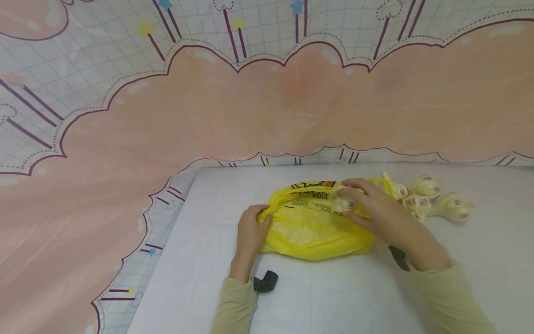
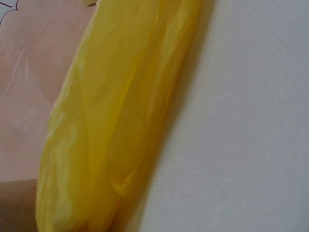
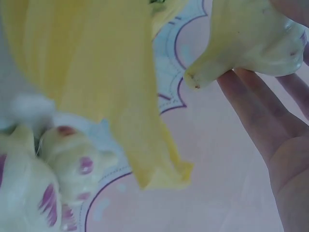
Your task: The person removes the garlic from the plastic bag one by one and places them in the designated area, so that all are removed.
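Note:
A yellow plastic bag (image 1: 317, 236) with black print lies on the white table, its mouth spread wide. At the bag's left edge, my left hand (image 1: 251, 232) pinches the plastic rim between thumb and fingers. My right hand (image 1: 385, 215) holds a garlic bulb (image 1: 343, 203) over the right side of the bag's mouth. In the right wrist view this bulb (image 3: 256, 36) is pale and glossy, its stem pointing away from the palm. The left wrist view is filled mostly by the bag's side (image 2: 116, 111); the left fingers are hidden there.
Several garlic bulbs (image 1: 450, 207) with purplish marks lie clustered right of the bag, beyond the right forearm. A patterned pink curtain (image 1: 292, 106) rises behind the table (image 1: 325, 297). Black wrist devices (image 1: 267, 281) sit by both cuffs.

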Action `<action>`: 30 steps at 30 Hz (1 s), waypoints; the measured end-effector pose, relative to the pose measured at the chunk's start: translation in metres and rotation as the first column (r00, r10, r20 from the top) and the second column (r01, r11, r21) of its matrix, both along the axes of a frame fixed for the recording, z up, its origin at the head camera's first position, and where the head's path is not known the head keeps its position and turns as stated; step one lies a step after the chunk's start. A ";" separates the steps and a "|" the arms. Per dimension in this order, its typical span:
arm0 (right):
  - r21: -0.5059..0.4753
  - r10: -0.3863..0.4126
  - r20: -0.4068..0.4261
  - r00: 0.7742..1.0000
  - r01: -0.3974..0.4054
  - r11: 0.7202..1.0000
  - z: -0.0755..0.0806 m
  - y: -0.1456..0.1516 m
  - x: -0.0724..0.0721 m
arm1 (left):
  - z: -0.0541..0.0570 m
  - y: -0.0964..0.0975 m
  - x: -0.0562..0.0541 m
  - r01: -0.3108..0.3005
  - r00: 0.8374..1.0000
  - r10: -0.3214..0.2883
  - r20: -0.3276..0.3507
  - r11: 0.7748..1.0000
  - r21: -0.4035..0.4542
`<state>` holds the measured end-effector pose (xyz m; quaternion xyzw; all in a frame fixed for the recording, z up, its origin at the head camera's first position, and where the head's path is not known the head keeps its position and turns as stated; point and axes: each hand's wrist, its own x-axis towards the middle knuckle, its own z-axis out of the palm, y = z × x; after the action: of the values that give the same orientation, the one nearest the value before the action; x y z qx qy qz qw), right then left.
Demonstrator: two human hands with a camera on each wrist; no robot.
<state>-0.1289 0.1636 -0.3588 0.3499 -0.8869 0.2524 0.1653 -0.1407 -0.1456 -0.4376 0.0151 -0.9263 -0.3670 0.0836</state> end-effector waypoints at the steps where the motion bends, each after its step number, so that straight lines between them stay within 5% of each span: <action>1: 0.005 -0.006 0.006 1.000 0.006 1.000 0.000 0.002 0.000 | 0.000 0.000 0.000 0.000 1.000 0.000 0.000 1.000 -0.001; 16: 0.023 -0.082 0.003 0.997 0.082 0.996 0.003 0.027 0.006 | -0.001 0.000 0.000 0.004 1.000 -0.004 -0.005 1.000 -0.016; 30: 0.033 -0.071 -0.091 0.993 0.074 0.997 0.007 0.043 0.010 | -0.003 -0.001 -0.001 0.002 1.000 -0.002 0.001 1.000 -0.009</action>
<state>-0.1189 0.2068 -0.3518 0.3314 -0.8950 0.2142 0.2080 -0.1413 -0.1465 -0.4409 0.0141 -0.9281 -0.3627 0.0827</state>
